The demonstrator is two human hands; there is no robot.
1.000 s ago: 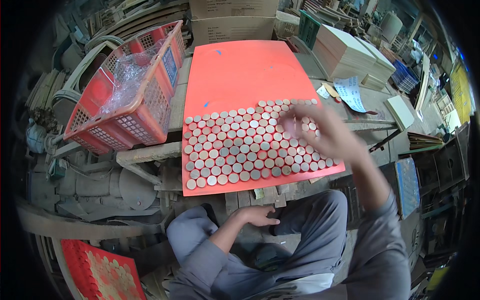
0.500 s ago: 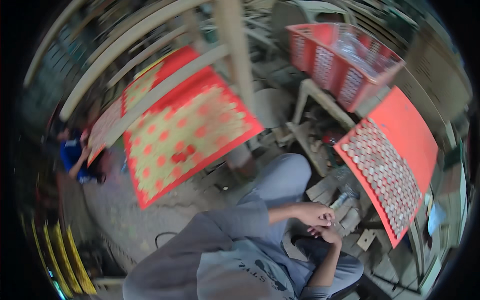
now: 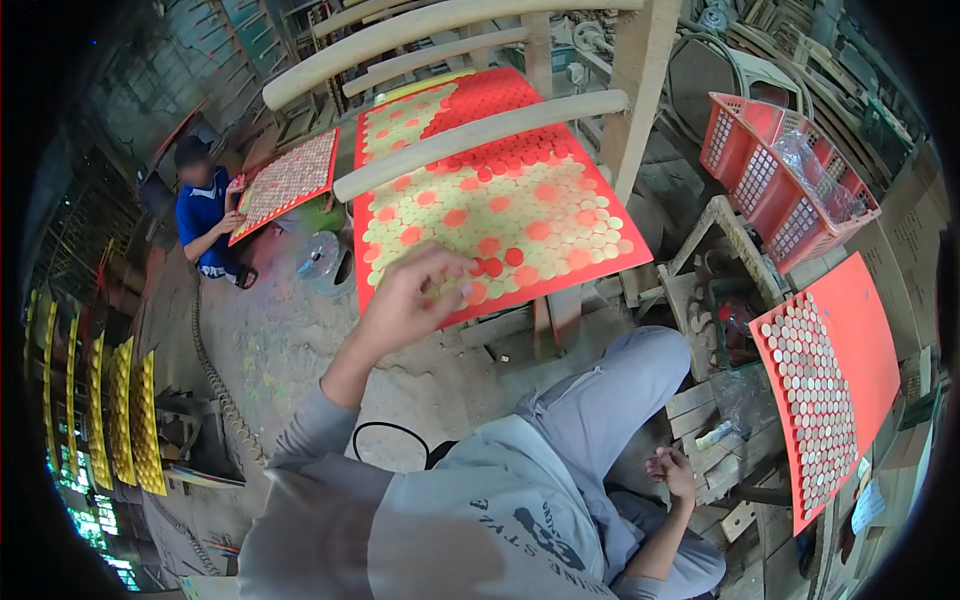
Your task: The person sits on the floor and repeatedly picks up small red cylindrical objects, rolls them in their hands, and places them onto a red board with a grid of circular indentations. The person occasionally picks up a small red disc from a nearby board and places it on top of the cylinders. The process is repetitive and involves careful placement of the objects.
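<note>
My left hand [image 3: 412, 297] reaches over the near edge of a red board [image 3: 615, 262], its thumb and forefinger bent and apart. Close rows of round yellow discs [image 3: 445, 232] cover much of this board, with orange-red discs scattered among them. Two darker red discs [image 3: 503, 261] lie just right of my fingertips. My right hand [image 3: 673, 474] rests low beside my right knee, fingers curled in; whatever it holds is hidden. To its right, an orange-red board [image 3: 862, 335] carries rows of pale round discs [image 3: 812, 400] on its left part.
A wooden rack with rounded bars [image 3: 480, 135] crosses above the large board. At the far left a person in blue [image 3: 203, 215] holds another disc-covered board [image 3: 290, 185]. A red plastic crate [image 3: 800, 190] with clear plastic stands back right. Yellow strips [image 3: 122, 410] stand at left.
My hands were together near my lap; the left has moved away to the large board, while the right stays low. My view has turned left.
</note>
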